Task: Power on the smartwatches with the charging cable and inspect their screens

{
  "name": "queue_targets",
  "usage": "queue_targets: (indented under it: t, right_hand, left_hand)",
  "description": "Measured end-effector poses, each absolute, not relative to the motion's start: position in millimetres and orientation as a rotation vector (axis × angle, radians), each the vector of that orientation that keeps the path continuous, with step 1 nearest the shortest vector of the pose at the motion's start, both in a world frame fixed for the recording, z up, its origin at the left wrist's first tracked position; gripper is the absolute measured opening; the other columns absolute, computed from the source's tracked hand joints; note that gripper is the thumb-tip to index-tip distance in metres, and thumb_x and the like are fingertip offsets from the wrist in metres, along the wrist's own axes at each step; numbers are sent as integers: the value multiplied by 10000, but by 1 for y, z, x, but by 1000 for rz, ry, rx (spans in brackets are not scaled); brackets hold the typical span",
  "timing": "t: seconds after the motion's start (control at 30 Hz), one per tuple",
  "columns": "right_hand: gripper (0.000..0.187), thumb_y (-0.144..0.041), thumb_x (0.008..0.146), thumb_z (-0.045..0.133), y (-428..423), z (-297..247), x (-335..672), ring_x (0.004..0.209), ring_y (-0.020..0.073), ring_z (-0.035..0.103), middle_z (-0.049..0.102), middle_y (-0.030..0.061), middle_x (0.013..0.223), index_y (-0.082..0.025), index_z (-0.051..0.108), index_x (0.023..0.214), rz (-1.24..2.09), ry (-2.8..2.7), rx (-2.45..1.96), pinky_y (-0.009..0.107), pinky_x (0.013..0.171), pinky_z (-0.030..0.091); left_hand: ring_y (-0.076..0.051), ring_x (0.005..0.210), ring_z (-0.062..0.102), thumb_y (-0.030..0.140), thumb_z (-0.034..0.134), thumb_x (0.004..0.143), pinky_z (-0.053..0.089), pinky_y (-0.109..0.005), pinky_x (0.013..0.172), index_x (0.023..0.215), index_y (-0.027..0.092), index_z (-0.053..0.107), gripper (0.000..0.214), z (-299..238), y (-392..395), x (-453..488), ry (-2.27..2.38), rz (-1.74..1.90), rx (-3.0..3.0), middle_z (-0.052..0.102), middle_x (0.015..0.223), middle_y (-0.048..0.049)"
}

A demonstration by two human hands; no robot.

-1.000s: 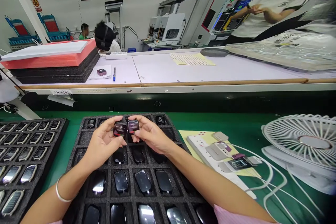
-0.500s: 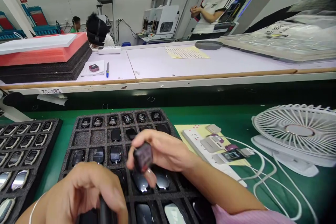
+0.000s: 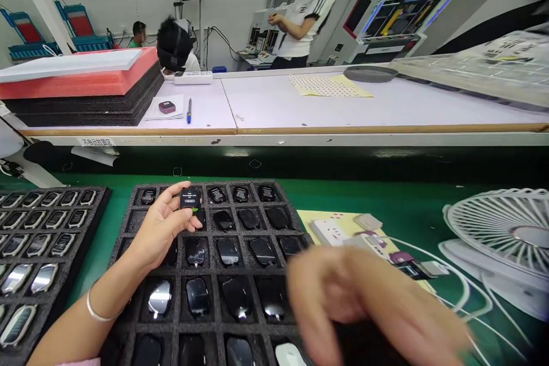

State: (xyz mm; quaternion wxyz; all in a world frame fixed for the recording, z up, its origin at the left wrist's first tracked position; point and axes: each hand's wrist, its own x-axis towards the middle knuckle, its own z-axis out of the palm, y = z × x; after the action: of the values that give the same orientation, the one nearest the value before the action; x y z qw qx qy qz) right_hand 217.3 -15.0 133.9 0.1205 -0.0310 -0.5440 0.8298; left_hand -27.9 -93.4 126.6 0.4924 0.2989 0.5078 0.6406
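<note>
My left hand [image 3: 165, 220] is closed on a small dark smartwatch body [image 3: 190, 199], thumb on its front. White text and a green strip show on its lit screen. It is above the upper rows of a black foam tray [image 3: 175, 297]. Square pockets in that tray hold several dark watch bodies, some with lit text in the top row. At the lower right, my right hand [image 3: 343, 291] is smeared by motion, over the tray's right side. Something dark lies below its curled fingers; whether it is held is not clear. A white rounded piece [image 3: 288, 354] sits in a near pocket.
Another foam tray [image 3: 105, 229] with silver-rimmed watches lies left. At right are a power strip [image 3: 328, 233], cables and a white fan [image 3: 510, 240]. A raised white shelf [image 3: 274, 108] behind carries foam sheets [image 3: 77, 111], a pen [image 3: 189, 111] and a dotted yellow sheet [image 3: 330, 86]. People are beyond.
My left hand has moved up and forward to the tray's upper rows, now with a lit watch body. My right hand, which held a dark watch body over the tray, has swung back toward the lower right.
</note>
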Motion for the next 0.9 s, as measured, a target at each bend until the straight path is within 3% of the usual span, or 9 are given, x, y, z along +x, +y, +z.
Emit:
queue_targets:
  t: [0.13, 0.27, 0.63, 0.77, 0.9]
  right_hand:
    - [312, -460, 861, 696, -2, 133, 167, 618, 153, 695, 737, 61, 970, -257, 636, 1089, 2399, -1200, -234, 294, 599, 538]
    - [366, -335, 875, 683, 9, 114, 142, 772, 183, 726, 734, 88, 1065, -220, 599, 1212, 2377, -1037, -443, 318, 710, 552]
    - [476, -107, 761, 669, 11, 92, 135, 706, 129, 679, 684, 18, 1014, -254, 574, 1203, 2241, -1242, -439, 280, 643, 523]
    - [445, -115, 752, 668, 12, 92, 135, 701, 121, 661, 680, 27, 1020, -238, 577, 1169, 2193, -1298, -404, 288, 651, 525]
    - [429, -130, 766, 662, 11, 92, 135, 703, 126, 651, 662, 16, 962, -232, 573, 1173, 2146, -1349, -369, 298, 658, 527]
  left_hand:
    - [-108, 662, 645, 229, 774, 736, 504, -235, 637, 1287, 193, 536, 601, 124, -93, -29, 1246, 1560, 731, 671, 885, 0]
    - [-96, 653, 631, 240, 777, 727, 490, -224, 614, 1308, 183, 523, 637, 122, -91, -28, 1275, 1558, 736, 676, 930, -12]
    - [-128, 726, 696, 239, 759, 742, 574, -289, 713, 1362, 189, 493, 676, 111, -89, -25, 1335, 1514, 861, 672, 1106, -69]
    - [-127, 714, 694, 208, 742, 749, 582, -289, 694, 1429, 193, 414, 755, 109, -89, -24, 1330, 1523, 948, 666, 1089, -67]
    - [-124, 724, 687, 180, 731, 749, 582, -284, 690, 1368, 199, 469, 672, 108, -90, -24, 1324, 1520, 1015, 655, 1109, -71]
